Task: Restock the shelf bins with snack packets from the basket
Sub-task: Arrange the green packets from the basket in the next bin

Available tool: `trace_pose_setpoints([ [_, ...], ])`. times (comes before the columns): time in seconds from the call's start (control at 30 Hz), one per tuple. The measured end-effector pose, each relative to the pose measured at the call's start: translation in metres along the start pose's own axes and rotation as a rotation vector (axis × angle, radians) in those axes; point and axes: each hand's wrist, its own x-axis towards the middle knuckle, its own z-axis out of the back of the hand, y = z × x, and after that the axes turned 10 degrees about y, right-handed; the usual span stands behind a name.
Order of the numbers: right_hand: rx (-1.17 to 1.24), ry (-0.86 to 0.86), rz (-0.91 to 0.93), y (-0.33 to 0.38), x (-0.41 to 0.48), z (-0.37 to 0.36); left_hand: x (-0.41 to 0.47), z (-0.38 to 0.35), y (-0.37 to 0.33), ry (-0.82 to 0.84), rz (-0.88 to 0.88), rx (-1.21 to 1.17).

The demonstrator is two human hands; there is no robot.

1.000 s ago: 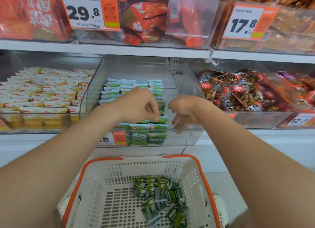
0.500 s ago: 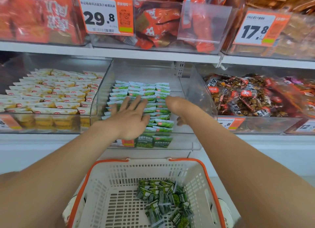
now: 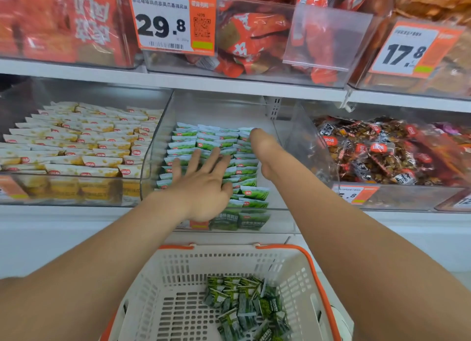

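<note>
Two hands are working in the mid bin. L hand is lying flat & open on the green packs, fingers spread wide, palm pressing on the front rows. R hand is reaching deeper in, along the right side of the rows. Its fingers are pointing straight at the back row & it is holding nothing that shows.

Green packs are standing in neat rows, filling the left & middle of the bin. Bin floor is showing beside them on the right.

Basket is sitting low, just under the bin, white w/ an orange rim. Loose packs are lying in a messy pile at its bottom, toward the right side.

Yellow packs are filling the next bin on the left. Brown snacks are filling the one on the right. Up top, red bags are sitting beside a 29.8 tag.
</note>
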Motion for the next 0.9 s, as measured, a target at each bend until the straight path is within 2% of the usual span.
trace_pose_setpoints([
  [0.17,-0.016,-0.103,0.109,0.004,0.025,0.011,0.0,0.001,0.001,0.015,-0.019,-0.027],
  [0.43,-0.153,0.051,0.061,-0.006,0.034,0.011,0.002,0.0,0.001,0.003,-0.022,-0.041],
  [0.57,-0.347,-0.029,-0.027,-0.002,-0.006,0.025,0.0,0.002,0.0,-0.023,0.004,-0.043],
  [0.67,-0.531,0.095,-0.174,-0.011,-0.029,0.033,-0.005,0.005,-0.003,-0.009,0.041,-0.019],
  [0.73,-0.497,0.224,-0.254,-0.018,-0.04,0.031,-0.007,0.008,-0.005,0.004,0.076,-0.023],
  [0.8,-0.441,0.314,-0.255,-0.024,-0.046,0.02,-0.008,0.01,-0.005,0.028,0.104,-0.064],
  [0.9,-0.456,0.314,-0.195,-0.032,-0.042,0.006,-0.007,0.007,-0.006,0.025,0.117,-0.099],
])
